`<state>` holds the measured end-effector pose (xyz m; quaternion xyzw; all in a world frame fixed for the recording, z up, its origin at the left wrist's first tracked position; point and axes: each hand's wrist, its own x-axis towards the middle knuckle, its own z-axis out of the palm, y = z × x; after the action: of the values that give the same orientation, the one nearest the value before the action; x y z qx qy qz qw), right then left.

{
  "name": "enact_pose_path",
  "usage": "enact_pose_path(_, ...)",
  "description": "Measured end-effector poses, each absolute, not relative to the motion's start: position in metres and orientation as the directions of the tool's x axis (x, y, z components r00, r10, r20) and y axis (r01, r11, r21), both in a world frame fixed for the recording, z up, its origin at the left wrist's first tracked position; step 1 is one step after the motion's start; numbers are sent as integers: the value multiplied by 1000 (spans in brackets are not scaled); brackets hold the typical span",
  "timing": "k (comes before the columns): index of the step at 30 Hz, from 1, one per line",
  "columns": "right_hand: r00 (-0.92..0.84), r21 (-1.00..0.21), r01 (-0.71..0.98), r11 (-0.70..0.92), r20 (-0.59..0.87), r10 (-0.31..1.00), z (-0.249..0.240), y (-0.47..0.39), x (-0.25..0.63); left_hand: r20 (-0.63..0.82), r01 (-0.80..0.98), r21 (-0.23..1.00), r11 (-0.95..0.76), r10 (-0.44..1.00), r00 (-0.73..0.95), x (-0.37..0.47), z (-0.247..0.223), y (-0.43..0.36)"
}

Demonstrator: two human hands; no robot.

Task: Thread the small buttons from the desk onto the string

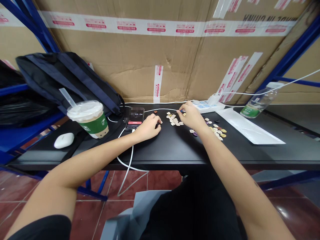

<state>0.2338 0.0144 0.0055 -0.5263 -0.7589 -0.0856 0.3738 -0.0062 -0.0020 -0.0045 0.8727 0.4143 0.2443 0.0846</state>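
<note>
My left hand (150, 127) rests on the black tabletop beside a phone (135, 118), fingers curled and closed. A tiny pale spot shows at its fingertips; I cannot tell whether it is a held piece or a nail. My right hand (191, 116) pinches a thin dark needle-like tool (174, 113), with a bit of blue near the fingertips. Below and left of that hand lies a group of small cream button-like pieces (174, 120). More such pieces (220, 132), cream, yellow and brown, are scattered right of my right wrist. A purple piece (195, 134) lies under the forearm.
On the left stand a lidded drink cup (93, 121) with a straw, a white earbud case (64, 140) and a dark backpack (72, 76). A power strip (208, 106), a white envelope (250, 128) and a plastic bottle (260, 101) are on the right. White cables (128, 163) hang over the front edge.
</note>
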Motion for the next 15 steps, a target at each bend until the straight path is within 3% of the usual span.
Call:
enact_pose_path(6,-149,-299,853,427,645,750,2,17,234,314,718,236,-655,751,582,-5,0,-6)
enact_pose_path(15,-113,-316,851,420,670,734,8,13,231,322,744,211,-634,764,560,-5,1,-7)
